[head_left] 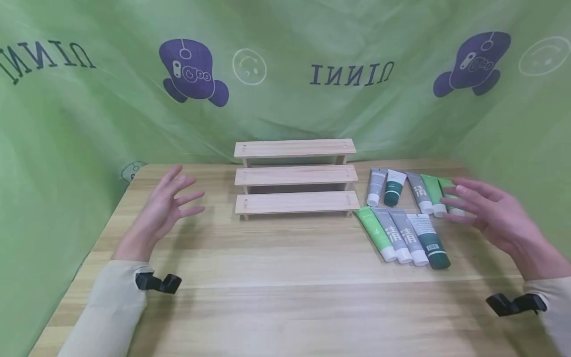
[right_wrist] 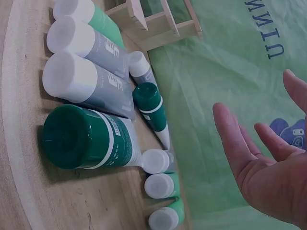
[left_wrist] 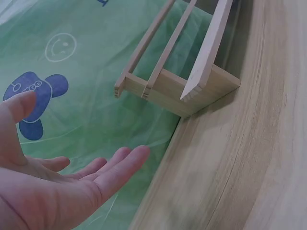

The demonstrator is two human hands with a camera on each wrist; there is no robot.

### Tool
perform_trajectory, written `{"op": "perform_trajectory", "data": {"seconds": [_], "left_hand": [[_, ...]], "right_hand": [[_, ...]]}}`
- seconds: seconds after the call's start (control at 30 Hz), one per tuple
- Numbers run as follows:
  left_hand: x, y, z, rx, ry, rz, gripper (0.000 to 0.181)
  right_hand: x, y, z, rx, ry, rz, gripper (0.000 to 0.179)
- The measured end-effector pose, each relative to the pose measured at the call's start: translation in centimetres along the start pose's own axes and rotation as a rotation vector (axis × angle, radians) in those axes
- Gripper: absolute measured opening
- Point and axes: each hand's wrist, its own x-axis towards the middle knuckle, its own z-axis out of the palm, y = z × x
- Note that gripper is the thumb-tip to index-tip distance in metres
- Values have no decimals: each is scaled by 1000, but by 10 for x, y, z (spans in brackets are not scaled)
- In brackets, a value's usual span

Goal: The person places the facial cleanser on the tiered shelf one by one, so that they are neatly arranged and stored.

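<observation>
My left hand [head_left: 162, 210] hovers over the left side of the table, fingers spread and holding nothing. On the right, my right hand [head_left: 501, 218] is raised beside the tubes, its fingers loosely extended around nothing; in the head view it overlaps the rightmost green tube [head_left: 447, 186]. Several squeeze tubes lie flat in two groups of rows: a bright green tube [head_left: 374, 230], grey tubes [head_left: 392, 233] with white caps, and a white tube with a dark green cap [right_wrist: 72, 136] in front. Behind them lie a small grey tube [head_left: 376, 183] and a small white-and-green tube [head_left: 394, 186].
A three-step wooden rack [head_left: 296, 202] stands at the back middle of the wooden table [head_left: 285, 307], its lowest step close to the bright green tube. A green printed cloth [head_left: 285, 114] hangs behind the table and along both sides.
</observation>
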Motion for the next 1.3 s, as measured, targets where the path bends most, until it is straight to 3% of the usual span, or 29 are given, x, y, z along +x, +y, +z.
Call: {"op": "perform_trajectory", "data": {"seconds": [0.23,0.47,0.77,1.3], "left_hand": [[21,-5,9,65,17,-59,78],[40,-11,20,82,3,-74,80],[58,-18,35,114,-23,-68,78],[77,-32,48,122,-30,-79,74]], "right_hand": [[-3,3,-12,45,-85,18,35],[-9,9,-18,-80,-62,59,35],[-16,23,-21,-132,-112,73,38],[-24,35,-26,-490,-41,183,24]]}}
